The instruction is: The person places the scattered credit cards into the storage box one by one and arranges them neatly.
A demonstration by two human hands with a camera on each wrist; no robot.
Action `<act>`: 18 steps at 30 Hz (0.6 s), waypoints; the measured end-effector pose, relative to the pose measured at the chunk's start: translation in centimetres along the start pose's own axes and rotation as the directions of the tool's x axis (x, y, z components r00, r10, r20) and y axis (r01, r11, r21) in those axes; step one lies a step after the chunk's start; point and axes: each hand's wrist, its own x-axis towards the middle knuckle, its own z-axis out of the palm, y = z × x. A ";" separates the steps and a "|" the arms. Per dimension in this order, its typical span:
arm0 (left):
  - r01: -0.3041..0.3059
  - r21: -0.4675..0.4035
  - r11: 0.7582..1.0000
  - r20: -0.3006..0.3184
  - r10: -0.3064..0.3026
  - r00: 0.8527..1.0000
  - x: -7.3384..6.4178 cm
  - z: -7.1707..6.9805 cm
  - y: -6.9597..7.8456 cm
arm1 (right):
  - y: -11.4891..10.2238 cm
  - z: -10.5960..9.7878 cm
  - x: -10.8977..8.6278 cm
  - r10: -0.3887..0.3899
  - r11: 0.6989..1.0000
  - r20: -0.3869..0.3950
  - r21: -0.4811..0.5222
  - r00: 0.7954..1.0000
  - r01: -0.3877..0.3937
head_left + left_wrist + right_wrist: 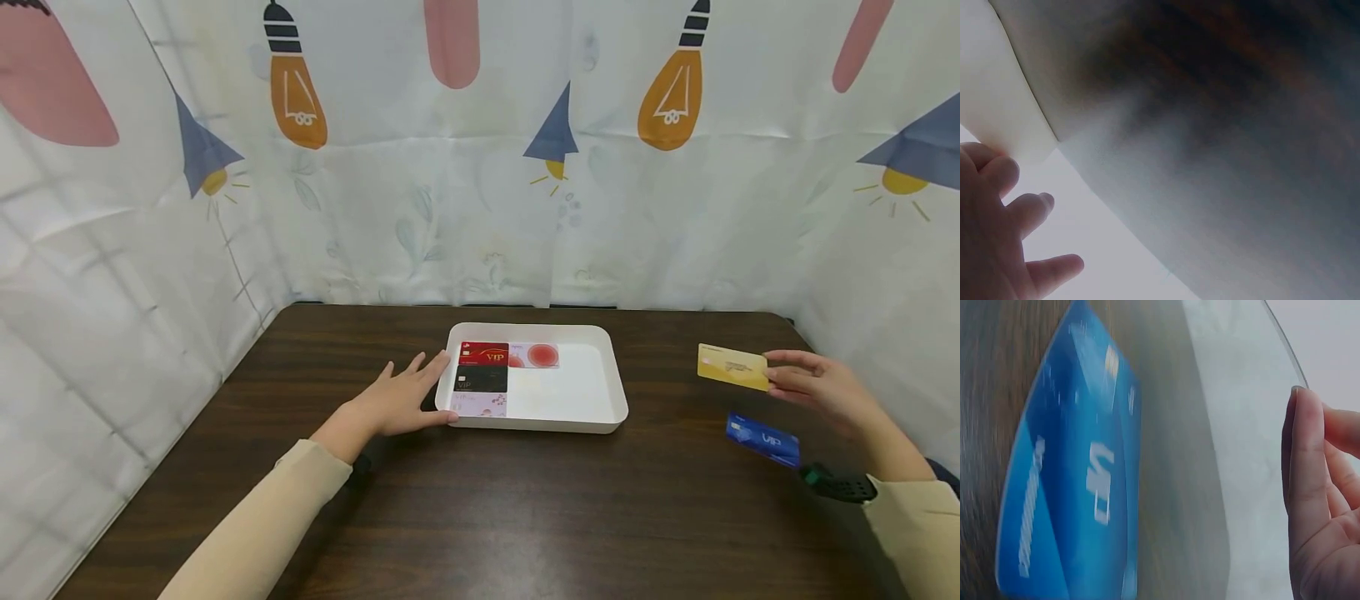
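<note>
My right hand (821, 387) pinches a yellow card (732, 367) by its right end, between thumb and fingers. In the right wrist view the pinching fingertips (1305, 415) show at the right side. A blue VIP card (763, 439) lies on the table below that hand. My left hand (401, 398) is spread, its fingertips right at the left rim of a white tray (613, 392). Along the tray's left side lie a red VIP card (483, 353), a black card (482, 379) and a pale pink card (478, 405). Beside the red one is a card with red circles (534, 356).
The dark wooden table (570, 508) reaches back to a patterned white curtain (480, 208), which also hangs along both sides. A dark band with a green spot (832, 483) is around the right wrist.
</note>
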 end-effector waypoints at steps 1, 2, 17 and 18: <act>0.000 -0.001 1.000 0.000 0.000 1.000 0.0 0.0 0.0 | -0.1 0.3 0.1 -0.002 1.000 -0.006 0.002 1.000 0.002; 0.001 -0.002 1.000 0.001 -0.001 1.000 0.0 -0.1 0.0 | -0.2 0.5 0.1 -0.007 1.000 -0.008 0.007 1.000 0.007; 0.002 -0.002 1.000 0.005 -0.002 1.000 0.0 -0.1 0.1 | -1.0 5.7 1.3 0.042 0.998 0.010 0.040 0.999 -0.042; 0.001 -0.003 1.000 0.005 -0.001 1.000 0.0 -0.1 0.1 | -1.1 6.0 1.4 0.051 0.998 0.015 0.032 0.999 -0.051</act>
